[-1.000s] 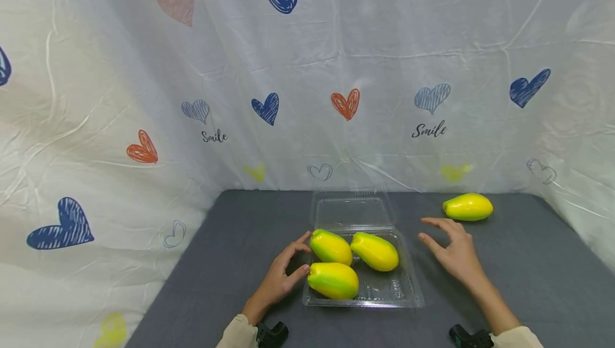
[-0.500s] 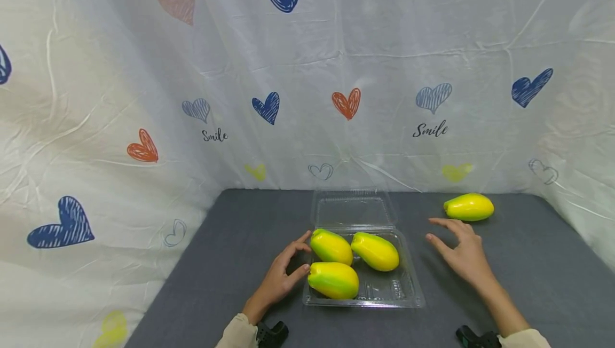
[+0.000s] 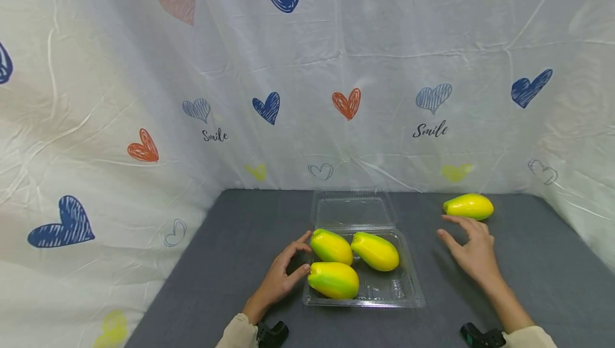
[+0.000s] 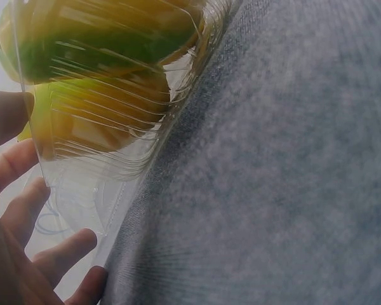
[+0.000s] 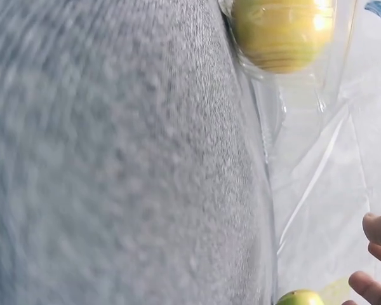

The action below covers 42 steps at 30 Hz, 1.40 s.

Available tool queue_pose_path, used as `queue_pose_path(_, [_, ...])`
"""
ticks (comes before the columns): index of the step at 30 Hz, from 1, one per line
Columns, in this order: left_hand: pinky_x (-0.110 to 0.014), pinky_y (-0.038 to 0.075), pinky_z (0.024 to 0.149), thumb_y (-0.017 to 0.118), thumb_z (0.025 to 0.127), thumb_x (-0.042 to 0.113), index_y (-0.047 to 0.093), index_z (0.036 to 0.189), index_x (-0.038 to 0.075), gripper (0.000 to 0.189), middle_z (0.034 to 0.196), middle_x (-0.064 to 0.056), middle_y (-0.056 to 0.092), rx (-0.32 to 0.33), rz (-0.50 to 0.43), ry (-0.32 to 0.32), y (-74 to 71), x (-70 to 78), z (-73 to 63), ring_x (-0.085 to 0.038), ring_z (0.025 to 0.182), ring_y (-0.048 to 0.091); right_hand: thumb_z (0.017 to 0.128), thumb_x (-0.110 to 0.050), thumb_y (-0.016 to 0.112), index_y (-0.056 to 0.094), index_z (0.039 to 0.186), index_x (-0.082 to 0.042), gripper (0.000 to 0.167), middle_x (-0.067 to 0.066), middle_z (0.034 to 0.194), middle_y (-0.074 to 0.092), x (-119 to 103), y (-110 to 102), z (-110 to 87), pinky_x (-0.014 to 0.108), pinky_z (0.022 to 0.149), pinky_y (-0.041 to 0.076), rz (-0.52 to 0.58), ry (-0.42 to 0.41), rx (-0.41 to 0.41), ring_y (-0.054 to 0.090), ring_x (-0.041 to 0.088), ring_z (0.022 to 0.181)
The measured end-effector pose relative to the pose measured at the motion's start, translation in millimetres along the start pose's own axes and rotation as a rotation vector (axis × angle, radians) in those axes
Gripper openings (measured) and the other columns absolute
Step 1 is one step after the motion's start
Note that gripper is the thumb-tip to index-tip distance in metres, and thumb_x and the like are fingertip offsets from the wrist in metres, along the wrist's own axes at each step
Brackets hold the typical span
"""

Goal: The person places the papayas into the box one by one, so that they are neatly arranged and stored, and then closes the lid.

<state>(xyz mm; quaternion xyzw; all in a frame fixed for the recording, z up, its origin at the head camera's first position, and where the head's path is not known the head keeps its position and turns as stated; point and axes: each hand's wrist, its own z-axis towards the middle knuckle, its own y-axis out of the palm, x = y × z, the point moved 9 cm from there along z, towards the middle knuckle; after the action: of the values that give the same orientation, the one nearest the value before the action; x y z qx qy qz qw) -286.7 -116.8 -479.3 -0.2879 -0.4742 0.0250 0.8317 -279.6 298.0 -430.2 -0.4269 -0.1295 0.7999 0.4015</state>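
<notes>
Three yellow-green papayas lie in a clear plastic clamshell box (image 3: 384, 290): one at the back left (image 3: 331, 246), one at the back right (image 3: 377, 253) and one at the front left (image 3: 333, 281). My left hand (image 3: 276, 279) is at the box's left side, fingers spread; in the left wrist view its fingertips (image 4: 82, 240) meet the clear wall. A fourth papaya (image 3: 468, 205) rests on the table at the back right. Just in front of it hovers my right hand (image 3: 474, 252), fingers apart and holding nothing.
The box's transparent lid (image 3: 353, 212) is folded back toward the rear of the grey-covered table (image 3: 230, 262). Behind the table hangs a white curtain (image 3: 307, 60) printed with hearts. Each wrist wears a black device, such as the one on the left wrist (image 3: 272, 334).
My right hand has moved to the right and a little away from the box, closer to the lone papaya. The left hand, the box and the papayas stay put.
</notes>
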Motion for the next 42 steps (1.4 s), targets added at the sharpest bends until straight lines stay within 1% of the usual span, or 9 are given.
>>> queue_pose_path(5, [-0.041,0.03,0.125,0.062,0.102,0.019,0.056,0.129,0.015,0.028,0.166,-0.003,0.035,0.003,0.004,0.015,-0.3,-1.5,-0.1,-0.024,0.155,0.031,0.081,-0.005,0.083,0.071,0.118,-0.002,0.04,0.03,0.125,0.065,6.3,-2.9,1.6,0.051,0.076,0.024,-0.021,0.013,0.02,0.05,0.045,0.109])
queue_pose_path(9, [-0.042,0.031,0.124,0.061,0.103,0.019,0.056,0.129,0.013,0.027,0.166,-0.005,0.035,0.007,0.021,0.035,-0.2,-1.4,-0.5,-0.025,0.155,0.032,0.081,-0.005,0.083,0.071,0.118,-0.001,0.039,0.03,0.125,0.064,9.3,-4.4,2.9,0.051,0.076,0.024,-0.03,0.023,0.017,0.05,0.045,0.109])
queue_pose_path(13, [-0.043,0.031,0.124,0.061,0.103,0.019,0.056,0.129,0.012,0.027,0.166,-0.005,0.035,0.008,0.029,0.039,0.1,-2.1,-0.7,-0.025,0.155,0.032,0.083,-0.007,0.082,0.07,0.119,-0.001,0.039,0.031,0.126,0.064,11.6,-5.4,4.2,0.05,0.076,0.024,-0.035,0.032,0.005,0.05,0.045,0.11])
queue_pose_path(20, [-0.038,0.03,0.125,0.06,0.102,0.017,0.055,0.129,0.01,0.027,0.166,-0.007,0.034,0.006,0.022,0.059,0.0,0.3,-0.6,-0.026,0.155,0.032,0.083,-0.007,0.082,0.07,0.119,0.0,0.038,0.03,0.125,0.064,15.3,-5.4,7.7,0.053,0.078,0.024,-0.033,0.036,0.004,0.05,0.047,0.111])
queue_pose_path(26, [-0.039,0.031,0.125,0.061,0.102,0.018,0.055,0.129,0.011,0.028,0.166,-0.005,0.035,0.008,0.03,0.053,-0.7,-0.1,-1.3,-0.024,0.155,0.032,0.083,-0.006,0.082,0.07,0.119,0.0,0.039,0.03,0.125,0.064,17.6,-4.5,9.1,0.057,0.08,0.024,-0.031,0.041,0.001,0.05,0.048,0.112])
queue_pose_path(31, [-0.041,0.03,0.125,0.061,0.102,0.019,0.056,0.129,0.013,0.027,0.167,-0.002,0.034,0.004,0.019,0.032,-0.2,-2.2,-0.7,-0.023,0.155,0.031,0.084,-0.006,0.081,0.068,0.122,0.0,0.04,0.033,0.128,0.062,21.6,-5.9,11.6,0.059,0.079,0.024,-0.041,0.046,0.002,0.048,0.05,0.113])
queue_pose_path(37, [-0.044,0.03,0.125,0.06,0.102,0.018,0.055,0.128,0.012,0.027,0.166,-0.004,0.034,0.003,0.015,0.036,0.0,-1.5,-0.7,-0.025,0.155,0.032,0.086,-0.007,0.079,0.066,0.125,0.001,0.041,0.036,0.131,0.059,26.8,-8.3,14.2,0.065,0.082,0.025,-0.056,0.065,-0.003,0.047,0.054,0.114])
queue_pose_path(42, [-0.039,0.029,0.125,0.061,0.102,0.02,0.055,0.128,0.013,0.028,0.167,0.0,0.033,-0.001,-0.001,0.01,0.4,-3.9,-1.1,-0.022,0.156,0.03,0.088,-0.007,0.077,0.065,0.127,0.002,0.041,0.038,0.132,0.057,28.3,-10.1,16.2,0.068,0.084,0.025,-0.051,0.074,-0.011,0.045,0.055,0.115])
